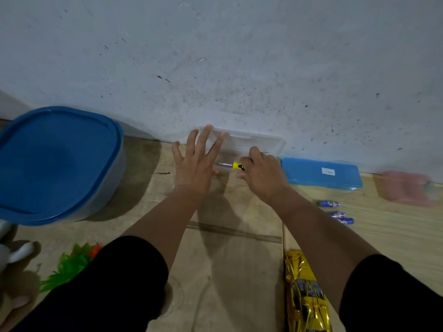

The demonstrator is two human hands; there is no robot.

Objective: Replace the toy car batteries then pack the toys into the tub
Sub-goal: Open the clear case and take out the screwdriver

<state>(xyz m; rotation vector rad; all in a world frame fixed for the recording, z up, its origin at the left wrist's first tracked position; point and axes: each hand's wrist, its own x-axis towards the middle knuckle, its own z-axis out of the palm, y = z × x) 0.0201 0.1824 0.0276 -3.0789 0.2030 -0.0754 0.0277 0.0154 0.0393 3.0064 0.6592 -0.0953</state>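
My right hand (262,172) grips a screwdriver (233,166) with a yellow and black handle, its metal shaft pointing left over a clear plastic box (259,142) by the wall. My left hand (197,161) hovers with fingers spread above the left end of that box. A gold toy car (305,293) lies on the floor under my right forearm. Three blue batteries (335,212) lie to the right. The tub (57,164) with its blue lid on stands at the left.
A blue lid (321,173) lies flat right of the clear box, a blurred pink object (407,188) beyond it. A green and orange toy (72,262) and a grey-white plush (14,255) lie at the lower left. The wall runs close behind.
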